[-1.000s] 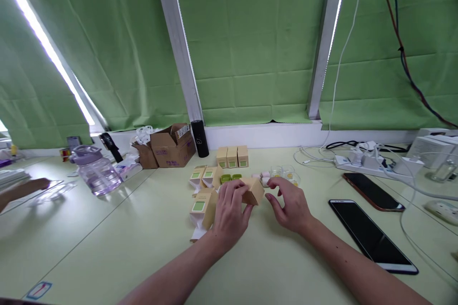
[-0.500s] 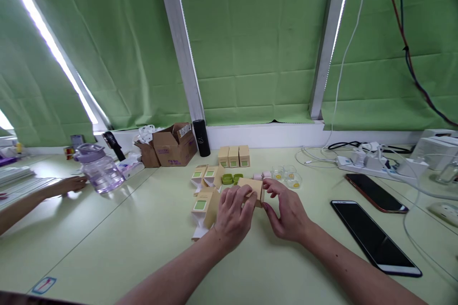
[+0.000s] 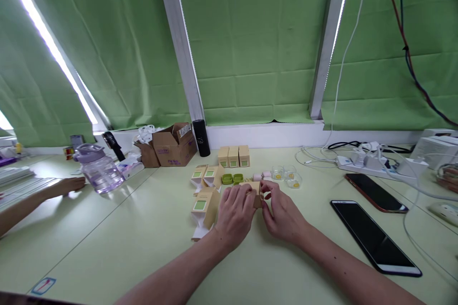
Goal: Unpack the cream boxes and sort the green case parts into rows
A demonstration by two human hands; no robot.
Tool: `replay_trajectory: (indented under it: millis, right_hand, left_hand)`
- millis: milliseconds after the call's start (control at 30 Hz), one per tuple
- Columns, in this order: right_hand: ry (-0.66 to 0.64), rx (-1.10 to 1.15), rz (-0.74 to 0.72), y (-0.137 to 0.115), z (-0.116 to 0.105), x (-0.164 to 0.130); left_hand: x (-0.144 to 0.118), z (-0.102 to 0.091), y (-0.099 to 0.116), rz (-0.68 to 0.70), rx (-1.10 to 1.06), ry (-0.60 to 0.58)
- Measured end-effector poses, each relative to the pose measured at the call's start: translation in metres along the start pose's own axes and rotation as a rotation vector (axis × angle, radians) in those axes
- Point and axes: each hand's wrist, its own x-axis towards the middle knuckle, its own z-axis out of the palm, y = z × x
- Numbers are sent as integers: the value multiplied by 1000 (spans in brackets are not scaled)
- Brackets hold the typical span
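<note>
While the table (image 3: 107,248) takes up most of the view, with green blinds (image 3: 250,43) behind it, the work sits near its middle. Off to the left stand a purple jug (image 3: 97,168) and a brown carton (image 3: 174,145), and another person's hand (image 3: 67,185) rests on the table beside the jug. To the right lie two phones, the nearer one (image 3: 372,236) black and face up, with a power strip (image 3: 368,161) and its cables beyond.

Closer in, three closed boxes (image 3: 234,156) stand in a row at the back, and a few open ones (image 3: 204,205) lie to the left of the hands. Small green cases (image 3: 232,178), pink pieces (image 3: 262,175) and clear cups (image 3: 288,176) sit just behind.

Both hands are closed on one small tan box (image 3: 255,189) held just above the table: the left hand (image 3: 234,212) wraps its near side, and the right hand (image 3: 282,214) pinches the end (a flap, it seems, though the fingers hide it).

As a judgement, a hard pinch could crease the thin card, and a slipping flap could spring open. A careless right elbow might also nudge the near phone.
</note>
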Motion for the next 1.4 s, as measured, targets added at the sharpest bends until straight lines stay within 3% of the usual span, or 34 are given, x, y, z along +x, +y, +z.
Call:
replay_trajectory:
  millis: [367, 800, 900, 1033, 1400]
  right_hand:
    - [-29, -22, 163, -1, 0, 2]
    - [113, 138, 301, 14, -12, 8]
    - [198, 77, 237, 21, -15, 10]
    - [316, -58, 40, 35, -18, 11]
    - [260, -119, -135, 54, -10, 6]
  left_hand:
    - [0, 5, 3, -181, -224, -36]
    - [-4, 15, 0, -340, -471, -70]
    - [-1, 9, 1, -347, -481, -120]
    - [3, 4, 2, -344, -487, -155]
    - [-1, 12, -1, -372, -548, -178]
